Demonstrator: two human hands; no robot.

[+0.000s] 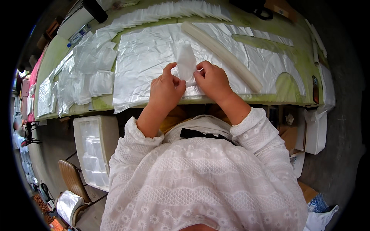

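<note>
Both my hands meet over a large silvery plastic sheet [146,50] spread on the green table. Between them stands a small translucent white sheet [187,57], like a thin plastic sleeve or bag. My right hand [214,81] pinches its right edge between thumb and fingers. At the lower left edge of that small sheet, my left hand [166,87] is curled, with the index finger bent upward and the thumb near the bottom edge. Its exact grip is partly hidden. A long pale roll or tube [223,56] lies slantwise just beyond my right hand.
Loose clear plastic pieces [92,69] pile up on the left. A row of overlapping white packets [165,11] runs along the far side. A phone [315,89] lies at the right edge. Below the table stand a white foam box [111,134] holding clear packets and a brown chair [73,179].
</note>
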